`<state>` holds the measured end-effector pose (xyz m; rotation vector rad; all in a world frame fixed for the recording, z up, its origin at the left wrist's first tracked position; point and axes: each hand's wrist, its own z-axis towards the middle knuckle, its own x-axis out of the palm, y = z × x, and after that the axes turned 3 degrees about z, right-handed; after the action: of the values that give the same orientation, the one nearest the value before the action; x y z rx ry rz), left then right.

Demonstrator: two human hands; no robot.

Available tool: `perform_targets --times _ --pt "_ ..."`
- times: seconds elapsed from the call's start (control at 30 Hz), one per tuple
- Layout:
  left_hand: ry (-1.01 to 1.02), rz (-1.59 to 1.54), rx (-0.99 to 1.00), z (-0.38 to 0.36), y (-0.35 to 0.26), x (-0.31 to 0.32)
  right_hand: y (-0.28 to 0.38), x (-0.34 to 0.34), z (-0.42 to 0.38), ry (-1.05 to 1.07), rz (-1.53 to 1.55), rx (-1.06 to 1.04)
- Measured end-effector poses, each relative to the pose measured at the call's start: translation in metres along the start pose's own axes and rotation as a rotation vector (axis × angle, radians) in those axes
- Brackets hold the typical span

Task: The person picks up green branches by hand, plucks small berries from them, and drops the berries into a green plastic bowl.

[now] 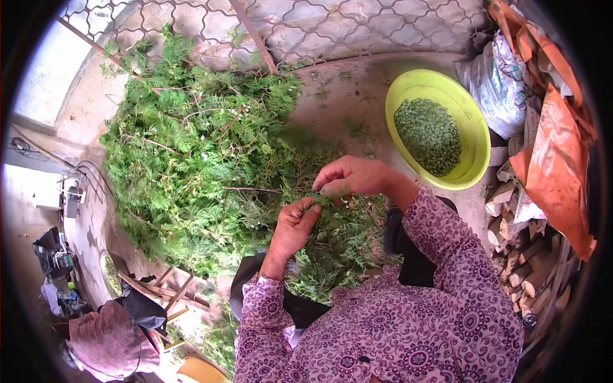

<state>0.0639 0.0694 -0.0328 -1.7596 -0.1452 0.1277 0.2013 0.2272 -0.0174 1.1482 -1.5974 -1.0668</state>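
Observation:
A large heap of green conifer branches (191,153) covers the ground in front of me, with small pale-green cones among the leaves. My left hand (295,225) is closed, its thumb and fingers pinched on a leafy conifer sprig (333,202). Just above and to the right, my right hand (359,175) has its fingertips drawn together at the same sprig; what lies between them is too small to make out. To the right stands a yellow-green basin (476,143), partly filled with small round green cones (428,137).
Along the top runs a metal lattice fence (357,29). White sacks (501,89), an orange sheet (552,172) and stacked firewood (533,271) line the right side. At lower left are a wooden frame (175,290) and a pink patterned cloth (112,338). More branches lie by my lap.

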Motion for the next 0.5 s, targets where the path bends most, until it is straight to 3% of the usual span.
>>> perform_targets --times 0.13,0.23,0.3,0.4,0.43,0.5 --pt "-0.01 -0.017 -0.029 -0.001 -0.004 0.002 -0.006 0.003 0.005 -0.027 -0.084 -0.055" --pt "-0.027 0.048 0.001 0.001 0.009 -0.001 -0.009 0.006 0.008 -0.129 -0.162 -0.115" --pt "-0.046 0.018 -0.007 0.004 0.014 0.002 -0.011 0.011 0.01 -0.265 -0.382 -0.063" --pt "-0.047 0.069 0.001 0.004 0.009 0.003 -0.021 0.011 0.015 -0.375 -0.407 -0.118" --pt "-0.037 0.145 0.013 0.003 0.006 0.003 -0.023 0.006 0.015 -0.38 -0.406 -0.119" --pt "-0.025 0.092 0.01 -0.004 0.001 0.005 -0.022 -0.008 0.013 -0.554 -0.046 0.0"
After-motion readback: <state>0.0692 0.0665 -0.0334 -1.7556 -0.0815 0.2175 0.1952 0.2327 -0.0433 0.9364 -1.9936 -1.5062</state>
